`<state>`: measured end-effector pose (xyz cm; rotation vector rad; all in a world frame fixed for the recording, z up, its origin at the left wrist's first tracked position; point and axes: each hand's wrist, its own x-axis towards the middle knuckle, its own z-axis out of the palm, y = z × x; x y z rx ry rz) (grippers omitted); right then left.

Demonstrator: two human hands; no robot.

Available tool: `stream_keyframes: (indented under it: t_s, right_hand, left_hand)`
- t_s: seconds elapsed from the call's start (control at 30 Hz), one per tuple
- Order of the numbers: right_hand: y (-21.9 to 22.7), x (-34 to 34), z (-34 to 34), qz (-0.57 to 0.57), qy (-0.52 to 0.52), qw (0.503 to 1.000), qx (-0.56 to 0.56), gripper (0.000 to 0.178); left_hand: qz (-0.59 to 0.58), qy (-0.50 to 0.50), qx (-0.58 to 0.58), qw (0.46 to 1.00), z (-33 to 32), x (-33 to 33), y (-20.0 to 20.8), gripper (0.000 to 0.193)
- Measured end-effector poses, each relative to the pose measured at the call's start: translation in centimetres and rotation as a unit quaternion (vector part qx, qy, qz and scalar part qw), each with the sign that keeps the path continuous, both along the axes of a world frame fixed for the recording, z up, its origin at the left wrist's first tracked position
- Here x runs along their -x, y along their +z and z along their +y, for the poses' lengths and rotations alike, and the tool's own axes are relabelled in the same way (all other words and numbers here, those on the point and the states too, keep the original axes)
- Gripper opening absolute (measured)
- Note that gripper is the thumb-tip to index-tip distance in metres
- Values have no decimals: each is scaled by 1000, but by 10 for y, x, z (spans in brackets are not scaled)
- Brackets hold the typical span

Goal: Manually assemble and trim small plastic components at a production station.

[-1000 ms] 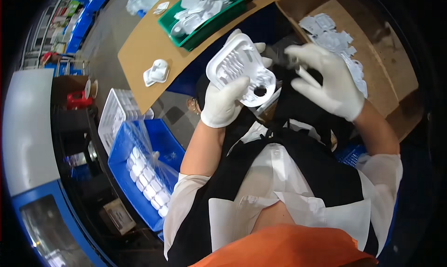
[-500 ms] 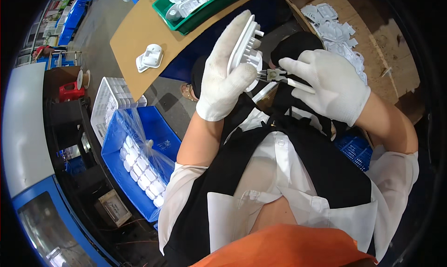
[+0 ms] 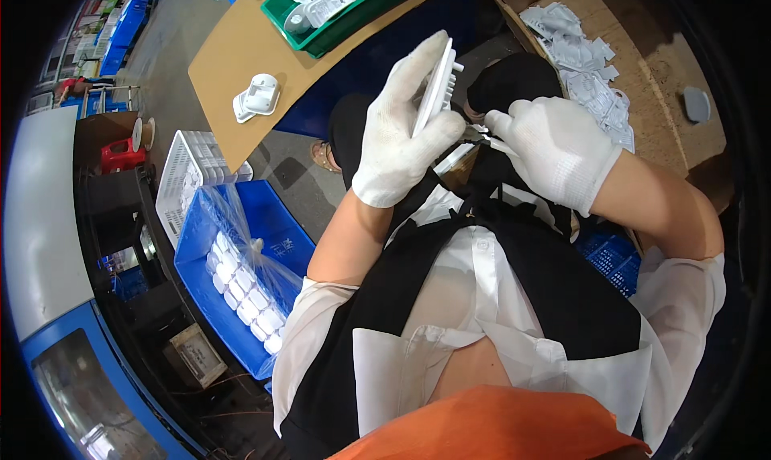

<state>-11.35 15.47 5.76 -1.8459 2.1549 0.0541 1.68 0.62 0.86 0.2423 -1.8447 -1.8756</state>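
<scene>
The left hand and its white casing have shifted slightly rightward since the earlier frame, and the right hand has drawn in toward them. Taking the casing as my landmark, I see the desk ahead and to its left, and the cardboard box to its right, with loose white pieces inside. The blue bin is behind it to the left; the green tray is ahead-left, on the desk.

The casing stands edge-on to me in the left grip, thumb and fingers closed on it, its long axis running away from the body and its pegs facing right. The right grip is wrapped around the cutters, which point left at the casing's near end, beside the left thumb. I cannot tell whether they touch it or how far their blades are parted.

Also different: the right fingers are curled tighter, and a pale rounded piece shows far right of the casing.
</scene>
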Motion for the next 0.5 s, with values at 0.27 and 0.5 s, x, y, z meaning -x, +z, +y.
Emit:
stream_keyframes:
  t_s: [0.27, 0.5]
  right_hand:
    - [-14, 3, -2, -13, 6, 999, -46, 33]
    - [-7, 6, -8, -14, -6, 998, -53, 34]
  left_hand:
    - [-53, -15, 67, 996, -3, 2, -9, 78]
    - [-74, -11, 97, 992, -5, 5, -7, 78]
